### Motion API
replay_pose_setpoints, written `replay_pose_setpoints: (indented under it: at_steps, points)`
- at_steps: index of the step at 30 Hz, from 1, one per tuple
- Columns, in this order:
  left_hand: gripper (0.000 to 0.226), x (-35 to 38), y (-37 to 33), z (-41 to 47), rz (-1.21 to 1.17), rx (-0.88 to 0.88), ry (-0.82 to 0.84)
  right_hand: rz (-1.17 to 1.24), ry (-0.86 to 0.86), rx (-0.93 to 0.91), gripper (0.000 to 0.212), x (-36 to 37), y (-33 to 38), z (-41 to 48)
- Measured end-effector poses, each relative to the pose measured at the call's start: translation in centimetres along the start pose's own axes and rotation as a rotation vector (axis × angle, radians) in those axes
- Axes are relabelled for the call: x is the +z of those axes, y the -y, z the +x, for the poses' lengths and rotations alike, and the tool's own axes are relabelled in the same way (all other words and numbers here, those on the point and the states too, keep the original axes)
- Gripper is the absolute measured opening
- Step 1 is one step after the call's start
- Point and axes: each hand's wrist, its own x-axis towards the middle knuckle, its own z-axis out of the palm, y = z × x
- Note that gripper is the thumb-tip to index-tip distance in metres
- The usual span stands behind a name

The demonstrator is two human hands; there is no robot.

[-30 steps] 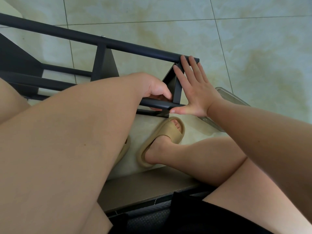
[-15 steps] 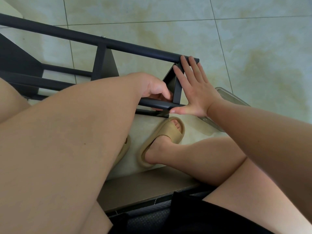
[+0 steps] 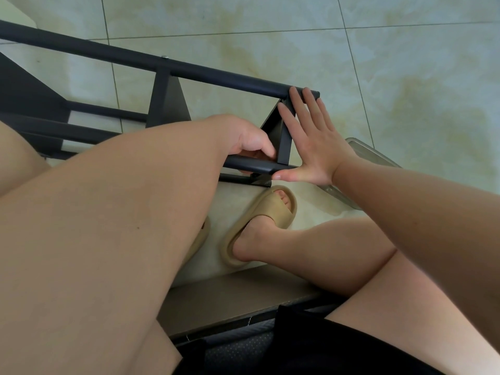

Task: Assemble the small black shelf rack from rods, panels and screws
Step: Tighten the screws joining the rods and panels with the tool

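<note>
Fingers (image 3: 299,109) of right hand (image 3: 316,150) lie straight, together, against the shelf rack (image 3: 216,74); at 9 o'clock, left hand (image 3: 243,142) grips its lower rod (image 3: 257,166).

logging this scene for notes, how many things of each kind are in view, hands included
black rack: 1
left hand, right hand: 2
beige slippers: 2
clear container: 1
total: 6
</note>
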Motion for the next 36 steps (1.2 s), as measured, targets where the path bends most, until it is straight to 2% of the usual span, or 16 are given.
replay_pose_setpoints:
  at_steps: [7,15,19,25,29,36]
  points:
    - [0.035,-0.04,0.09,-0.01,0.000,0.017,0.005,0.002,-0.002,0.001,0.131,0.13,0.01,0.02]
    - [0.033,-0.16,0.26,0.24,-0.023,0.034,0.013,0.003,-0.009,-0.001,0.131,0.09,0.00,0.02]
    - [0.022,-0.22,0.35,0.23,-0.041,0.036,0.015,0.015,-0.011,-0.003,0.131,0.08,0.02,-0.02]
    - [0.017,-0.15,0.14,0.02,-0.089,0.012,-0.002,0.007,-0.009,-0.002,0.131,0.05,0.01,-0.01]
    - [0.022,-0.05,0.09,0.02,0.010,0.017,0.005,0.013,-0.009,-0.003,0.131,0.05,0.05,-0.03]
    - [0.029,0.00,0.18,0.09,0.035,0.046,-0.026,0.012,-0.004,-0.002,0.131,0.00,0.05,0.00]
